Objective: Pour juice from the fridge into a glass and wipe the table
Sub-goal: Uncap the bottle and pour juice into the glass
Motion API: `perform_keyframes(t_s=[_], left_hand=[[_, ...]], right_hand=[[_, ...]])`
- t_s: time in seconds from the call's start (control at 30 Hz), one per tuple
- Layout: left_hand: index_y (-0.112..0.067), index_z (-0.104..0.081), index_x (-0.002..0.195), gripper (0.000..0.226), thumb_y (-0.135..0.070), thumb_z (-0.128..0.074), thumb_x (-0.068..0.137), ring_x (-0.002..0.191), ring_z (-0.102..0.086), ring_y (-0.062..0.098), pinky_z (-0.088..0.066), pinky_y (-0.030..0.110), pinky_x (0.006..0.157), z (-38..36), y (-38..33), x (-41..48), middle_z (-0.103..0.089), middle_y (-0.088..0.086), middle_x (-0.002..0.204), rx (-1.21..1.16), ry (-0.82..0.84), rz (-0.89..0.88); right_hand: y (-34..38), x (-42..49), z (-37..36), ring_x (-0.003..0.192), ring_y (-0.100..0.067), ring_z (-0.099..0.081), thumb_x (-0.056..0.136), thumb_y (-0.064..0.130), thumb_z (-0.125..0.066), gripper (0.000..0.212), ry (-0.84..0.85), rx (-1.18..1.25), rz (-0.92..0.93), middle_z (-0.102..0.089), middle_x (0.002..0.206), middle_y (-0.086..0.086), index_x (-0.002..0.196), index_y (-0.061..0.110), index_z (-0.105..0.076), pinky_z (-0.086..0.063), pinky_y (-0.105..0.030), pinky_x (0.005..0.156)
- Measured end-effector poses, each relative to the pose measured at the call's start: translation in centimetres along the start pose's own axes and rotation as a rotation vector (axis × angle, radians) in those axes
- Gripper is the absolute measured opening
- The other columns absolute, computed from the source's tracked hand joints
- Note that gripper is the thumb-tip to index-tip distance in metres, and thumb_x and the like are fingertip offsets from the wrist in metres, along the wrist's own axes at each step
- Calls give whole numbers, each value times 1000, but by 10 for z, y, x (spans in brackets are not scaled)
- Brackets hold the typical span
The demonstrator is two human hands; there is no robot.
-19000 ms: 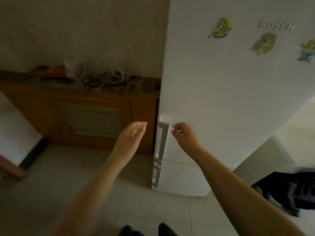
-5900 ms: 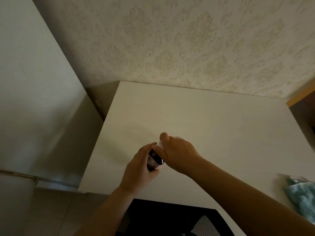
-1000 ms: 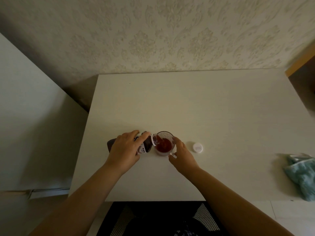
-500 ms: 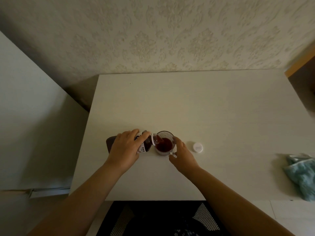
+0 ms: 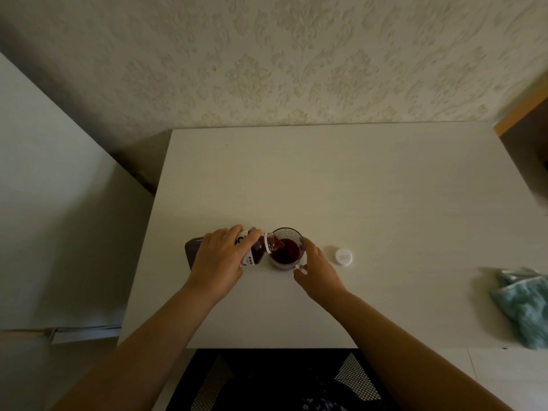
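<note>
A dark juice bottle (image 5: pixel 255 253) lies tipped almost flat over the white table (image 5: pixel 341 179), its open mouth over the rim of a small glass (image 5: pixel 286 252). Dark red juice runs into the glass, which is partly filled. My left hand (image 5: pixel 221 262) is wrapped around the bottle's body. My right hand (image 5: pixel 318 269) holds the glass by its right side and handle. The bottle's white cap (image 5: pixel 343 256) lies on the table just right of the glass. A teal cloth (image 5: pixel 525 304) sits at the table's right edge.
A patterned wall rises behind the table. A pale panel stands to the left of the table. A dark chair seat (image 5: pixel 275 381) shows below the table's front edge. A wooden edge (image 5: pixel 522 118) is at the far right.
The bottle has tipped a little further and the juice in the glass has risen slightly. Both hands stay where they were.
</note>
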State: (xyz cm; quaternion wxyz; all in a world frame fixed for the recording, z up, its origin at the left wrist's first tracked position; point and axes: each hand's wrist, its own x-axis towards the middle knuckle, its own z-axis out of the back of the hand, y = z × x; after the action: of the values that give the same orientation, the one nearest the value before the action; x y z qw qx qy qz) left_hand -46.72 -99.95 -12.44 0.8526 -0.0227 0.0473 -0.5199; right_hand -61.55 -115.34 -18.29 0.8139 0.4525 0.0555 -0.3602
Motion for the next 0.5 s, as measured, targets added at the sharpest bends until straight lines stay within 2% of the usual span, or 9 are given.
perform_keyframes(t_s=[0.3, 0.5], left_hand=[[-21, -47, 136, 79, -5, -77, 65, 107, -57, 36, -47, 47, 87, -2, 0, 0, -57, 16, 124, -18, -35, -1], [-24, -42, 139, 81, -9, -76, 67, 105, -56, 33, -48, 44, 85, -4, 2, -2, -54, 11, 128, -184, -46, 68]], right_hand=[[-4, 1, 0, 104, -23, -58, 78, 7, -61, 81, 5, -8, 21, -36, 144, -4, 143, 29, -17, -51, -36, 83], [-8, -3, 3, 110, -21, -55, 76, 12, -67, 86, 35, -17, 56, -35, 145, -3, 144, 27, -16, -50, -38, 89]])
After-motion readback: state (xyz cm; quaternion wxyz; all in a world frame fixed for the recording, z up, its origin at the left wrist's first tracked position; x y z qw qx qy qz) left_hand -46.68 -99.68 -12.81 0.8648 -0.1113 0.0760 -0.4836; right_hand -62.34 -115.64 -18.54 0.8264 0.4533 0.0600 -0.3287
